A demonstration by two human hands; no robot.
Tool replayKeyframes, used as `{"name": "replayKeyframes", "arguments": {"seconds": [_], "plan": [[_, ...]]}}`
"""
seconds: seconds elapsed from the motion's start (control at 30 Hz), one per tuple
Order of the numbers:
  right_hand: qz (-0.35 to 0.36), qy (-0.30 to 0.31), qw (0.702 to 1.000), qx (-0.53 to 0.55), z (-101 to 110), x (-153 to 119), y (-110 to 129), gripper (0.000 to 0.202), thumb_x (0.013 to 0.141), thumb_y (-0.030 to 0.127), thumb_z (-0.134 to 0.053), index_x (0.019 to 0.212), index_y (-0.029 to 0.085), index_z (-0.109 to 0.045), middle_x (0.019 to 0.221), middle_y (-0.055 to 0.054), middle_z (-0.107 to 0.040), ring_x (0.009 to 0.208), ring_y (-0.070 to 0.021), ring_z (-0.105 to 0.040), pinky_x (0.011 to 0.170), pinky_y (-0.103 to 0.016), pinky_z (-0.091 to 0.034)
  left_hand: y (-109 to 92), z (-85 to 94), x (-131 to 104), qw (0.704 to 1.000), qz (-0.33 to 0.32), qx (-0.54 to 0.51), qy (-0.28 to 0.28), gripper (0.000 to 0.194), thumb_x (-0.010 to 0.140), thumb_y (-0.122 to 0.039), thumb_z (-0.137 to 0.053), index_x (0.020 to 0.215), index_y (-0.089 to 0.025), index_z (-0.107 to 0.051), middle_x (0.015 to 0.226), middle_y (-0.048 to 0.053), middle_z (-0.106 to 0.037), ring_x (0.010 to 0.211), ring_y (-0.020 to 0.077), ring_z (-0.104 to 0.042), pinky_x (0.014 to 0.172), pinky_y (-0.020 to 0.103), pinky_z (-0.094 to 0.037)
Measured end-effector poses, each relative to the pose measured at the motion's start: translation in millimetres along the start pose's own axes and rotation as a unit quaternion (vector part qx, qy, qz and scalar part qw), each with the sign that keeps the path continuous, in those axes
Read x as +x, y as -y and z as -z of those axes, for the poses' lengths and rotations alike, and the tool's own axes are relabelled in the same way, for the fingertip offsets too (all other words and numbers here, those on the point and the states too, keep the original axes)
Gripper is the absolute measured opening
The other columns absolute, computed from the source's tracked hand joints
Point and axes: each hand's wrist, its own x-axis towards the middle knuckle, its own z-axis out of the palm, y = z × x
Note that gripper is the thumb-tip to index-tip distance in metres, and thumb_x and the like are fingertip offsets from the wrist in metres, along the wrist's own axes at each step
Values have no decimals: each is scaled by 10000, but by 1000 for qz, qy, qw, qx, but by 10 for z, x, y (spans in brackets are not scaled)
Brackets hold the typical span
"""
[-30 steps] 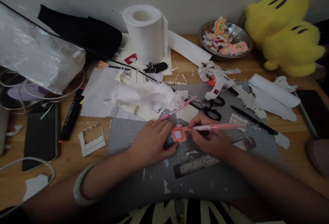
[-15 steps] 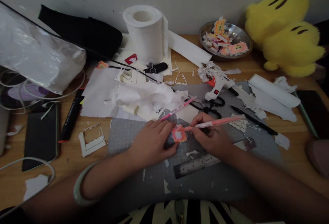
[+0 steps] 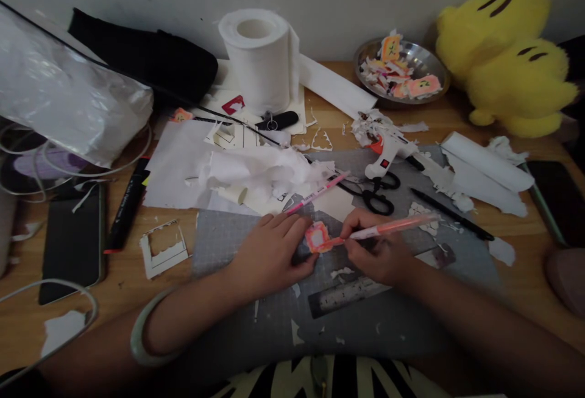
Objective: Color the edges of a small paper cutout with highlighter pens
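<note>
Between my two hands is a small piece of paper [image 3: 317, 238], white in the middle with a pink and orange border. My left hand [image 3: 274, 252] grips its left edge between thumb and fingers. An orange marker [image 3: 388, 225] lies slantwise in my right hand [image 3: 377, 252], pinched near its tip, which touches the paper's lower right border. Under both hands lies a grey cutting mat [image 3: 256, 331]. A pink marker [image 3: 317, 192] rests on paper scraps just beyond my left fingers. Below my right hand lies a metal ruler [image 3: 350, 294].
Black scissors [image 3: 379, 197] and a white glue gun [image 3: 381, 157] lie beyond my right hand. A metal bowl [image 3: 402, 96] of coloured paper pieces stands near yellow plush toys [image 3: 507, 63]. A paper roll [image 3: 256, 60] stands at the back. Phones [image 3: 73, 239] lie at both sides.
My right hand and the orange marker have shifted slightly down; the tip has gone from the paper's right side to its lower right border. My left hand stays put.
</note>
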Motion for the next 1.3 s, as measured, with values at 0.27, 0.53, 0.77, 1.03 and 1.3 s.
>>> {"name": "replayKeyframes", "arguments": {"seconds": [0.27, 0.53, 0.77, 1.03, 1.3], "plan": [[27, 41, 999, 17, 3, 8, 13, 85, 666, 109, -481, 703, 186, -484, 593, 35, -493, 492, -80, -427, 433, -187, -330, -2, -1, 4, 1000, 0, 4, 6, 335, 798, -394, -457, 1025, -149, -486, 977, 85, -598, 937, 246, -532, 790, 387, -416], [-38, -39, 997, 50, 28, 11, 13, 70, 650, 122, -460, 634, 190, -464, 520, 51, -425, 427, -71, -358, 377, -182, -275, 9, -9, -5, 1000, 0, 8, 4, 342, 794, -397, -462, 1035, -156, -477, 997, 81, -596, 944, 243, -532, 790, 380, -415], [-28, -21, 999, 30, -10, 28, -9, 59, 684, 138, -489, 672, 195, -486, 558, 41, -473, 456, -80, -409, 405, -192, -319, 0, -7, 3, 1000, 2, 3, 4, 333, 792, -393, -465, 1027, -157, -476, 992, 75, -596, 944, 241, -532, 786, 375, -417], [-15, -21, 999, 30, 4, 33, 10, 87, 671, 108, -468, 653, 192, -476, 542, 49, -460, 441, -71, -396, 387, -182, -304, 1, -7, -15, 1000, -1, 9, 5, 336, 791, -397, -463, 1020, -151, -479, 983, 79, -597, 932, 242, -534, 779, 373, -419], [9, -70, 997, -21, -9, 48, -9, 93, 724, 108, -479, 728, 195, -512, 667, 20, -540, 608, -103, -501, 543, -213, -399, 0, 0, -14, 1000, 4, 5, 9, 325, 793, -389, -463, 1016, -153, -483, 986, 74, -596, 936, 238, -532, 786, 375, -419]]}}
